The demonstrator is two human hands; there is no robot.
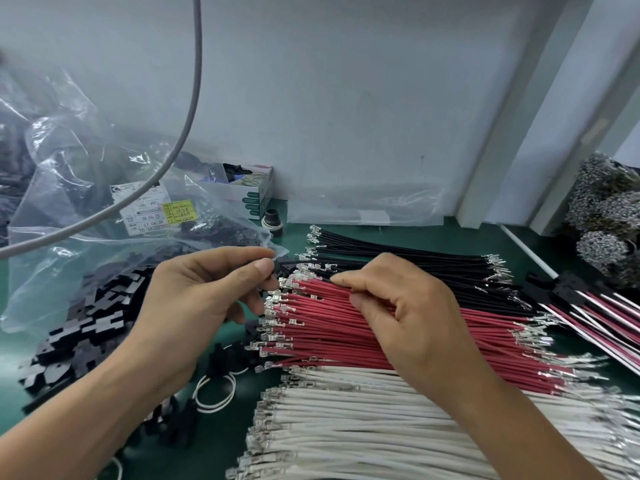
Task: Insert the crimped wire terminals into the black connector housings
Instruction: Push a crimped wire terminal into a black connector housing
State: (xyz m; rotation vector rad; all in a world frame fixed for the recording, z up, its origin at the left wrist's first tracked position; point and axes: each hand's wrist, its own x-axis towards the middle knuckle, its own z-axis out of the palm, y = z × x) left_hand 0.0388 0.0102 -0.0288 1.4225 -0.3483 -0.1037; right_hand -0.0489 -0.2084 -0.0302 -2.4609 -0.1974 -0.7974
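Green counter (301, 226) carries our wire rows. Our left hand (194, 299) pinches a black connector housing (282, 268) at mid-counter; our right hand (405, 313) pinches a red wire (311, 289) beside it, over the red bundle.

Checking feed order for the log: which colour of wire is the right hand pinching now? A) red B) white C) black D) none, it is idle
A: the right hand rests on the red wires and pinches one between thumb and forefinger, while the left hand holds a black connector housing just ahead of it; the white wires and black wires lie untouched.
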